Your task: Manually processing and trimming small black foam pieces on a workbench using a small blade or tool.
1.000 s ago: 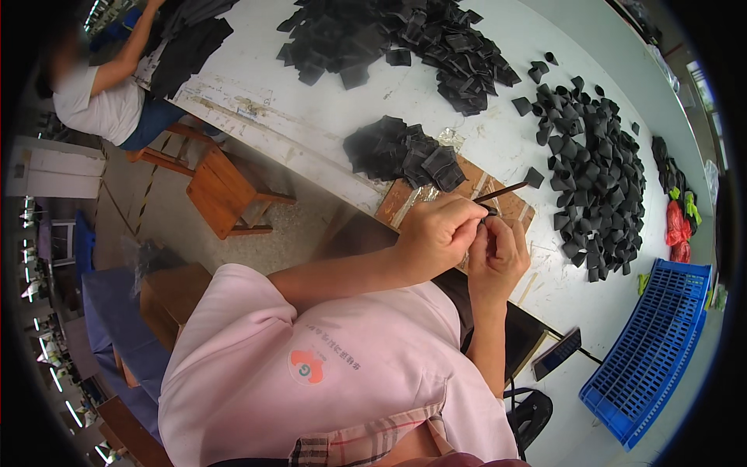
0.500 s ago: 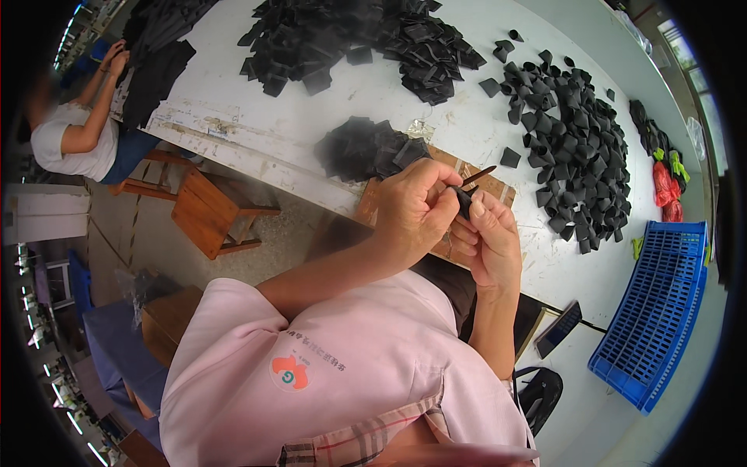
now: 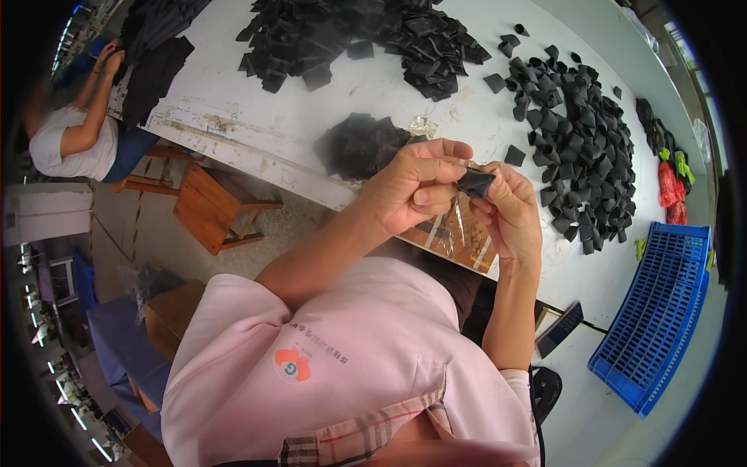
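At the white desk (image 3: 373,101), both my hands meet over its near edge, pinching one small black fabric piece (image 3: 475,183) between them. My left hand (image 3: 416,187) is curled closed around the left end of the piece, thumb and fingers pressed on it. My right hand (image 3: 510,210) grips the right end, fingers bent tight against the cloth. The piece is folded and held just above the desk, not resting on it.

Directly beneath my hands lies a brown board (image 3: 459,237) at the desk's near edge, with clear plastic film over it. Just beyond my left hand sits a small heap of black pieces (image 3: 358,144) on the desk. Farther across the desk, a large pile (image 3: 350,35) of the same black pieces spreads along the far side, and another wide pile (image 3: 580,148) lies to the right of my hands.

Off the desk's right end stands a blue crate (image 3: 661,311). Near the desk's far right corner are red and green items (image 3: 673,179), too small to make out. On the floor left of the desk stands a wooden stool (image 3: 214,206). At the desk's far left end, another person (image 3: 78,132) in a white top sits with arms raised to dark cloth.
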Demonstrator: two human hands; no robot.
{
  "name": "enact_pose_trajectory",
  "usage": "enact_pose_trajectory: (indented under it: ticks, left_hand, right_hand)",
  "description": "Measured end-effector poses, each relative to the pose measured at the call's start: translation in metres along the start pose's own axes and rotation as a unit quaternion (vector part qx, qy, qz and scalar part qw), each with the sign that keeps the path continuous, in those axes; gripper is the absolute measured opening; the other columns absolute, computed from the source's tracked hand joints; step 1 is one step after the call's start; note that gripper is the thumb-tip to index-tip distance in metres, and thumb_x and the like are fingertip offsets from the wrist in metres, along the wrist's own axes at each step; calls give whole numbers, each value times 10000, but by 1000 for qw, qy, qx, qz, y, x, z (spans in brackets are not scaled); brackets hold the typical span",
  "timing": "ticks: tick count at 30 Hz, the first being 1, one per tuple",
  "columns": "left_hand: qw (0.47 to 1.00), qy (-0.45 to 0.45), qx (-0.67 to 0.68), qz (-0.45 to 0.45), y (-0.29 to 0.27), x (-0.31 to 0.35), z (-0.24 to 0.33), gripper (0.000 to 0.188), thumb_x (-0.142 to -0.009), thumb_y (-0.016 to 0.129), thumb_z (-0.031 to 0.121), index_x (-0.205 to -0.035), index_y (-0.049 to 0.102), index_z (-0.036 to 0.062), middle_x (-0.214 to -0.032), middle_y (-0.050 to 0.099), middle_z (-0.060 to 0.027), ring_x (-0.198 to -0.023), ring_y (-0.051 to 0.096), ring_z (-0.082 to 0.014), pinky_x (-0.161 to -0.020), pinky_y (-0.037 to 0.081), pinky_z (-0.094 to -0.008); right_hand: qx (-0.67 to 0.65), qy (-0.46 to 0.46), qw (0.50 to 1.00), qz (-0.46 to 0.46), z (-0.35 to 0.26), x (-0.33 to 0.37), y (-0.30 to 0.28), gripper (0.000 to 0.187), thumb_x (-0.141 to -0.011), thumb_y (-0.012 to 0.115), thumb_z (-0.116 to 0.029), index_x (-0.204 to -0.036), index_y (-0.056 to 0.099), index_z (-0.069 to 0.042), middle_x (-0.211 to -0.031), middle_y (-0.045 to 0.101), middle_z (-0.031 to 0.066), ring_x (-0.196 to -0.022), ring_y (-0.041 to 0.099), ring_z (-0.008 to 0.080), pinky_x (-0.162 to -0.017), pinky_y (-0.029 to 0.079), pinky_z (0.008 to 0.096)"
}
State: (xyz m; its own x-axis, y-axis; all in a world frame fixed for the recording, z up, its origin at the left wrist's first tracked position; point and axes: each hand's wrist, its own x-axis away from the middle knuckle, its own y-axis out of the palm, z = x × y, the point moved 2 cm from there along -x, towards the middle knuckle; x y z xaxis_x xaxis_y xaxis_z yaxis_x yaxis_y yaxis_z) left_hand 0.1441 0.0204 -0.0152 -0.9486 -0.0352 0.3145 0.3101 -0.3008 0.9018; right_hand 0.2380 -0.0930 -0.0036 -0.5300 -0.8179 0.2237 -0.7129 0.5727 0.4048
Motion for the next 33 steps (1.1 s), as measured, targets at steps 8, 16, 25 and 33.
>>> enact_pose_trajectory:
  ticks: [8, 16, 25, 33]
  left_hand:
    - [992, 11, 19, -123, -3, -5, 2, 211, -835, 463, 44, -1046, 455, 41, -806, 557, -62, -376, 308, -3, -336, 238, -132]
    - [993, 8, 30, -115, -3, -3, -2, 149, -838, 501, 59, -984, 479, 69, -763, 533, -10, -400, 345, -15, -350, 257, -145]
    - [997, 52, -11, -62, -10, -4, -13, 110, -822, 523, 44, -929, 508, 66, -744, 558, -48, -439, 453, -54, -325, 288, -147]
    - [997, 30, -20, -74, 1, -8, -6, 99, -789, 553, 39, -875, 504, 35, -674, 530, -38, -420, 447, -63, -335, 303, -151]
  right_hand:
    - [37, -16, 999, -10, -2, -8, -1, 239, -839, 545, -251, -724, 515, -43, -584, 386, -62, -505, 317, 22, -429, 245, 162]
    - [7, -70, 998, 9, 2, 0, 2, 216, -841, 541, -243, -753, 526, -46, -629, 432, -47, -532, 358, 22, -444, 303, 154]
    - [80, -54, 995, -21, 7, -3, -4, 249, -854, 519, -254, -734, 520, -36, -616, 453, -36, -538, 387, 32, -462, 326, 170]
    - [173, -123, 977, -6, -5, -1, 0, 261, -854, 516, -238, -705, 521, -23, -627, 455, -33, -549, 377, 45, -490, 311, 175]
